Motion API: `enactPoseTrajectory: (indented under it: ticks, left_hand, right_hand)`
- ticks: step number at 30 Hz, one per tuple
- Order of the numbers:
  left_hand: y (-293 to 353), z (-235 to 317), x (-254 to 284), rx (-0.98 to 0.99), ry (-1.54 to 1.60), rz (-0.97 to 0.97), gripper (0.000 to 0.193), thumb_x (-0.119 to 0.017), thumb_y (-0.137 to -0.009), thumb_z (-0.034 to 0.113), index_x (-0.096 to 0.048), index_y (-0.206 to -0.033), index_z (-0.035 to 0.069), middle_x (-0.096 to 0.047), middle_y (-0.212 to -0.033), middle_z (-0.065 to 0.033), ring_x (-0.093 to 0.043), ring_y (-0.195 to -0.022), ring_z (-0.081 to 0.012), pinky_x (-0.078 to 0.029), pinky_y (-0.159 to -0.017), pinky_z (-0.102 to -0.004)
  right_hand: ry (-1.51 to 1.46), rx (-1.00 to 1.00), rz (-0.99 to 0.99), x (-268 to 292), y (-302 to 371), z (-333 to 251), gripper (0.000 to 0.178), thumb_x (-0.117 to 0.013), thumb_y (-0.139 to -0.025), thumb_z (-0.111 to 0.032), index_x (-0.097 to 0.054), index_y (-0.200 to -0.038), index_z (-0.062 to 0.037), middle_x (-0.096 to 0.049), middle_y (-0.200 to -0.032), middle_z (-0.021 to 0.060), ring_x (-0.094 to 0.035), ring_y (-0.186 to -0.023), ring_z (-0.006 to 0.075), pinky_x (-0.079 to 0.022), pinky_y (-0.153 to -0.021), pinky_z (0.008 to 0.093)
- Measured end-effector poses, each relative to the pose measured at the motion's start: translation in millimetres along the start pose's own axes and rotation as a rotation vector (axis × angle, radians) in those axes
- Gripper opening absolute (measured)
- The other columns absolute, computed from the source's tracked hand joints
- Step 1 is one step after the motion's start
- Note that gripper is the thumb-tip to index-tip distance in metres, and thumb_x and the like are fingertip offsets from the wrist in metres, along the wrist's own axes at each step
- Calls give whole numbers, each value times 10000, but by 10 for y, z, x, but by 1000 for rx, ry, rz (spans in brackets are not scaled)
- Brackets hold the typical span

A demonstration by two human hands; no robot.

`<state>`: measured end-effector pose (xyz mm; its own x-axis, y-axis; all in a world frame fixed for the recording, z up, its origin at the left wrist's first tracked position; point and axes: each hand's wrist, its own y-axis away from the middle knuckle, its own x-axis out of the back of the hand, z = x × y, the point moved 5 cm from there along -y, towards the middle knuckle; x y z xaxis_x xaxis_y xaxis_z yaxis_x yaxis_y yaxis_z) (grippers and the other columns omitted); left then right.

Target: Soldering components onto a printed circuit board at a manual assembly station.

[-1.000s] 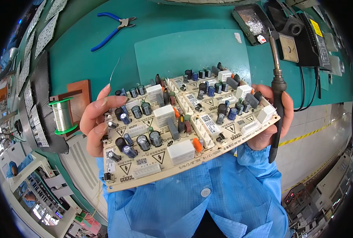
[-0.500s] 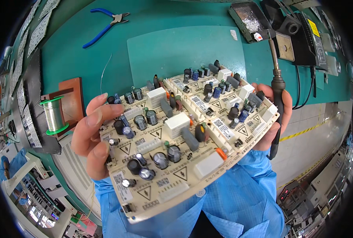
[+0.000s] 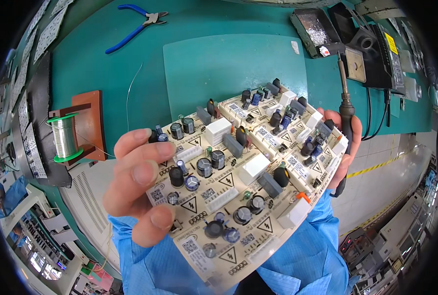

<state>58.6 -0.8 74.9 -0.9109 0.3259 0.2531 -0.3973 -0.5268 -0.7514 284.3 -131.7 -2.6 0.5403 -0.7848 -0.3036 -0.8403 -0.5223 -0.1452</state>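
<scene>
A cream circuit board panel (image 3: 238, 169), crowded with capacitors, white blocks and printed warning triangles, is held up tilted in front of me. My left hand (image 3: 143, 184) grips its left edge, fingers bent over the components there. At the far right edge, my right hand (image 3: 349, 142) supports the panel and also clasps the dark handle of a soldering iron (image 3: 346, 108). The iron stands nearly upright, its metal tip pointing away from me. Part of my right hand is hidden behind the panel and the handle.
Blue-handled cutters (image 3: 139, 27) lie at the back left of the green bench. A solder spool (image 3: 64, 137) sits on a brown stand (image 3: 93, 123) at left. Back right are a black tray (image 3: 315, 30) and a soldering station (image 3: 386, 54). A pale green mat (image 3: 229, 61) lies mid-bench.
The panel has tipped and shifted to the right and nearer. My left hand has moved right and down with its edge. The soldering iron remains in my right hand.
</scene>
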Motion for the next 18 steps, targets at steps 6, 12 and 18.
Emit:
enactPoseTrajectory:
  ticks: [6,12,18]
  left_hand:
    - [136,-152,42,-24,14,84,353,-352,-942,233,-415,-1232,41,-515,-1103,-241,-556,-969,-321,-389,-952,-506]
    - [76,-236,192,100,-402,-48,402,-596,-827,17,-429,-1189,-33,-413,-1263,-227,-582,-1014,-272,-505,-877,-354]
    - [-168,-236,98,56,-375,-57,441,-764,-699,50,-537,-1040,-114,-517,-1154,-296,-637,-840,-267,-535,-763,-336]
  right_hand:
    - [-4,16,-7,-17,29,-4,803,-632,-790,-517,-305,-1346,-38,-522,-1176,232,-551,-1075,354,-448,-937,478]
    - [-16,32,-60,-70,1,-4,804,-647,-790,-473,-290,-1361,-34,-513,-1190,260,-556,-1064,372,-440,-941,480]
    - [23,55,-29,-29,-143,-100,785,-625,-813,-471,-293,-1362,-18,-494,-1226,257,-564,-1053,366,-460,-917,482]
